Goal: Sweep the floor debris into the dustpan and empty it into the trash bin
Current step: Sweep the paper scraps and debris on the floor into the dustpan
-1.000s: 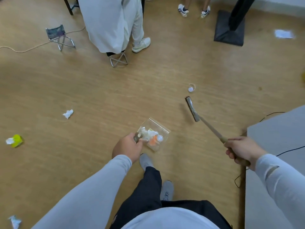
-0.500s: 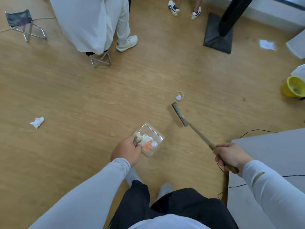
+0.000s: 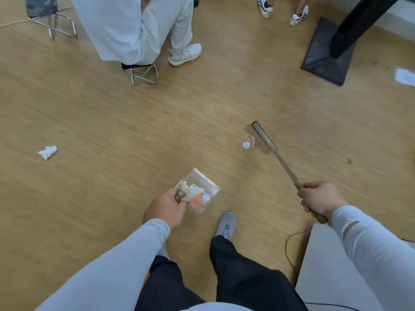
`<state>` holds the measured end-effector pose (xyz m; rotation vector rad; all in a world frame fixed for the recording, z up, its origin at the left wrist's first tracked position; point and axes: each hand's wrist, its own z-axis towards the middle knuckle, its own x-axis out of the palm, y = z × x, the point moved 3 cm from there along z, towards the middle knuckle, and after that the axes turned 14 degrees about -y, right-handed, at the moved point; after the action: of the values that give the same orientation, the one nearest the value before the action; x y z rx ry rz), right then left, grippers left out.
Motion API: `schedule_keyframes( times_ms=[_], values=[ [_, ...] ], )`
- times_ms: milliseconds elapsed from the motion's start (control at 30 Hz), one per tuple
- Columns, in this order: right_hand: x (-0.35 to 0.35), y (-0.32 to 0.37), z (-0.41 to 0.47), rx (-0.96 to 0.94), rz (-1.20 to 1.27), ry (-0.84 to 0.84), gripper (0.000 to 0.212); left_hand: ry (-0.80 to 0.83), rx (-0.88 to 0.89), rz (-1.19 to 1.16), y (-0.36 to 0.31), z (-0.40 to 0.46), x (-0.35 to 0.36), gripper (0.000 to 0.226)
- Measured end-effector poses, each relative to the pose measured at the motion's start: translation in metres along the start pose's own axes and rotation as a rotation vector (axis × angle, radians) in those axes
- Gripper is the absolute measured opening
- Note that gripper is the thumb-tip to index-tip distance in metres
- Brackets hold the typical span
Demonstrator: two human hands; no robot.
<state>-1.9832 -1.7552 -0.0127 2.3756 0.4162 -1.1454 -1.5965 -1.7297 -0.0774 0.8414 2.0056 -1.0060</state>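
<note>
The left hand [image 3: 167,208] is curled round the brown handle of a clear dustpan [image 3: 201,187], which already holds paper scraps and an orange bit. The right hand [image 3: 320,199] grips the broom [image 3: 277,153] by its stick, fingers wrapped tight. Beyond the dustpan, the broom head sits just beside a white bottle cap [image 3: 246,145]. A crumpled tissue [image 3: 47,151] lies well left of the dustpan

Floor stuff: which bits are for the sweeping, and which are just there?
For the job: broom, dustpan, white cap, paper scrap, left hand, right hand.
Just there: stool, folding chair, black stand, cable.
</note>
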Motion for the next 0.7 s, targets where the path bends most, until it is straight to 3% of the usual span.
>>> schedule_keyframes(
  times_ms=[333, 500, 700],
  values=[
    [-0.008, 0.045, 0.124, -0.051, -0.182, 0.055, 0.011, -0.019, -0.061, 0.070, -0.053, 0.031, 0.054, 0.025],
    [0.003, 0.041, 0.128, -0.116, -0.327, 0.148, 0.014, -0.020, -0.080, 0.084, -0.053, 0.036, 0.047, 0.038],
    [-0.021, 0.040, 0.107, -0.223, -0.423, 0.297, 0.022, -0.043, -0.063, 0.117, -0.057, 0.038, 0.046, 0.037]
  ],
)
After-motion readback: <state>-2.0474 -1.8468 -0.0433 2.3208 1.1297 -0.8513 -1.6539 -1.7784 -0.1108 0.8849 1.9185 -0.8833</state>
